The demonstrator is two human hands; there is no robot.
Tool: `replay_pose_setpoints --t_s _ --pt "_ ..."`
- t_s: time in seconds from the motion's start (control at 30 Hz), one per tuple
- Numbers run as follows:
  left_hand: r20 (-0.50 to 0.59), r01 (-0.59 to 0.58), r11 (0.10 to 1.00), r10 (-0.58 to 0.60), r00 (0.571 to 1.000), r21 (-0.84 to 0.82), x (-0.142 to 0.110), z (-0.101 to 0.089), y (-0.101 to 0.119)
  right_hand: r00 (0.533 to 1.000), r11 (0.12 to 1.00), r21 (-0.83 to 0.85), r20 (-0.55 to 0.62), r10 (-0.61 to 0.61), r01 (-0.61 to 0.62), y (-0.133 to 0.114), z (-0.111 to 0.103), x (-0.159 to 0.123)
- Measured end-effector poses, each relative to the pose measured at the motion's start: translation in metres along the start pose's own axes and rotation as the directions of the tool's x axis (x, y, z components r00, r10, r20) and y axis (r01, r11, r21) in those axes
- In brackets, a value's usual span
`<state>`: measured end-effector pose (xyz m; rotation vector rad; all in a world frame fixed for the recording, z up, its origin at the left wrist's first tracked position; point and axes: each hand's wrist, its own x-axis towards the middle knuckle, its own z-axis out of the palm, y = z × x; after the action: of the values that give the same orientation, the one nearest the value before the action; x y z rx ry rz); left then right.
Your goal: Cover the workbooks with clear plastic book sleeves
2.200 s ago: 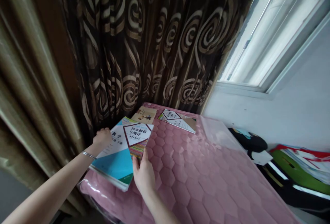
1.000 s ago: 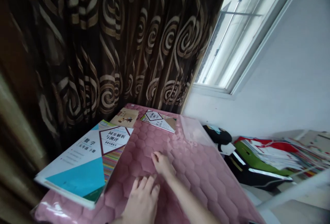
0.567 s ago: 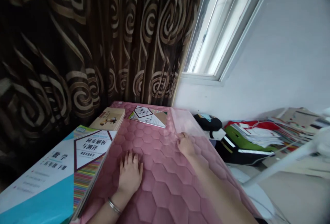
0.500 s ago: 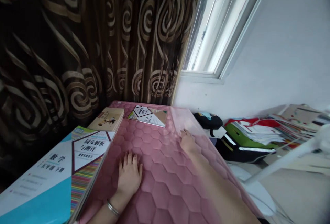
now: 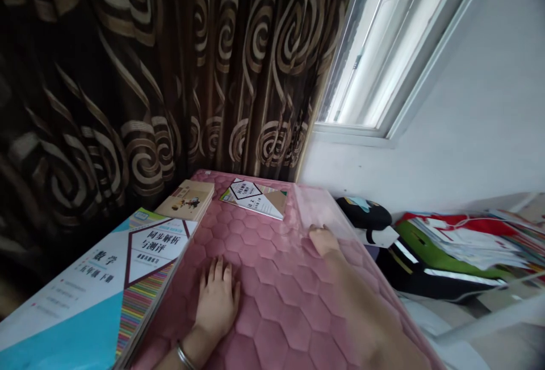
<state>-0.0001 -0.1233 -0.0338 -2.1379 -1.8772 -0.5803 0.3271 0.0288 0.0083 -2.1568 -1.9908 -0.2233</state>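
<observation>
A: Main thing, where?
B: Pink hexagon-quilted pad point(image 5: 272, 293), laid out right in front of you, far end up by the swirl-patterned curtain point(image 5: 238, 63).
A: Grips?
B: Your left hand point(image 5: 217, 302): released, palm down, fingers spread on the quilting, holding nothing. Your right hand point(image 5: 322, 240): fingers bent at the near edge of the clear plastic film point(image 5: 317, 205) over the pad's far right corner. Pinching film, quilting or nothing? Can't tell, fingertips too small.
A: Doing it well?
B: My call: press evenly with your left palm so the quilting doesn't slide, and go light with the right fingers; film like that probably creases if tugged. Mind the math workbook point(image 5: 102, 296) to the left of your left hand, a wide sweep could knock it.
A: Other stuff on the pad?
B: Tan illustrated book point(image 5: 187, 202) just behind the math one, plus a Chinese-language workbook point(image 5: 255, 198) lying flat near the far edge, apart from both your hands.
A: Containers?
B: Black-and-green bag point(image 5: 426, 279) past your right edge, loose papers point(image 5: 464, 239) and something red point(image 5: 472, 223) on top; inside not visible. Small black case point(image 5: 361, 214) beside it, contents can't be seen.
</observation>
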Motion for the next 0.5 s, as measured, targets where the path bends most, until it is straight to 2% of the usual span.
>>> replay_pose_setpoints --t_s 0.13,0.23,0.3,0.4,0.47,0.5 --pt "0.009 0.015 1.0 -0.015 1.0 -0.012 0.001 -0.002 0.001 0.988 0.986 -0.091 0.075 -0.132 0.138 -0.002 -0.015 -0.011" --pt "0.004 0.0 1.0 0.0 1.0 -0.007 0.002 -0.004 0.0 0.973 0.969 -0.12 0.108 -0.203 0.216 -0.004 -0.026 -0.045" --pt "-0.003 -0.016 1.0 0.016 1.0 -0.007 0.002 -0.004 -0.001 0.959 0.952 -0.132 0.112 -0.261 0.275 -0.005 -0.029 -0.084" --pt "-0.03 -0.028 1.0 0.028 0.999 -0.009 0.003 -0.003 -0.002 0.909 0.899 -0.157 -0.006 -0.416 0.41 -0.011 -0.028 -0.163" --pt "-0.055 -0.04 0.999 0.04 0.998 0.001 0.003 -0.002 -0.003 0.891 0.891 -0.127 -0.085 -0.447 0.435 -0.02 -0.032 -0.217" --pt "-0.061 -0.048 0.999 0.048 0.997 0.01 0.003 -0.002 -0.003 0.887 0.891 -0.074 -0.087 -0.453 0.448 -0.025 -0.038 -0.24"
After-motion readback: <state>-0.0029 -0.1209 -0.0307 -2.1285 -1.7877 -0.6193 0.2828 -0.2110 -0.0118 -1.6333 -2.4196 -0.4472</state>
